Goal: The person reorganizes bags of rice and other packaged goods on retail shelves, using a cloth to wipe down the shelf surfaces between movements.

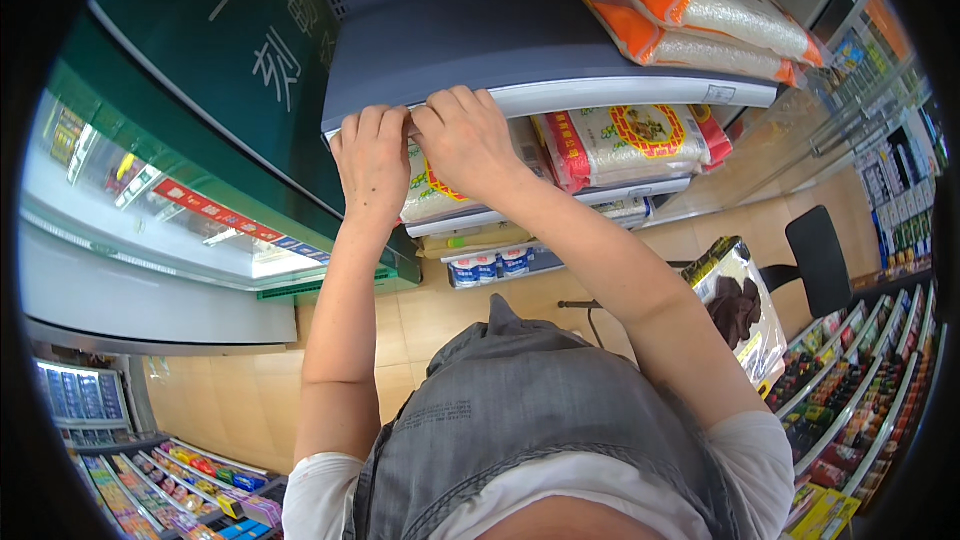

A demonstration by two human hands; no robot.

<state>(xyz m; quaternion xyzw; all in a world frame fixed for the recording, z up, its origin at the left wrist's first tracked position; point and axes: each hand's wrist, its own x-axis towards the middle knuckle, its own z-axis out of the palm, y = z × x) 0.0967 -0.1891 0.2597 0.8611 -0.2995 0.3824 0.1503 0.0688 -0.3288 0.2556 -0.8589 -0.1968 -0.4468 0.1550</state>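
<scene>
Both my hands are at the front edge of a grey metal shelf (465, 37), side by side and near its left end. My left hand (373, 161) rests with curled fingers over the white price rail (600, 95). Close to its right, my right hand (469, 142) has its fingers bent over the same rail; whether something small lies between the fingertips cannot be seen. Orange-and-clear bags of rice (720, 7) are stacked on the shelf's right side. On the tier below lie red-and-white rice bags (630, 142), one partly hidden behind my right hand.
A green-framed glass display cabinet (187, 187) stands at the left. To the right are a stool or chair with a black pad (819, 261) and a clear package with dark cloth on it (742, 307). Stocked shelves (855, 390) curve along the lower right, others (180, 487) at lower left.
</scene>
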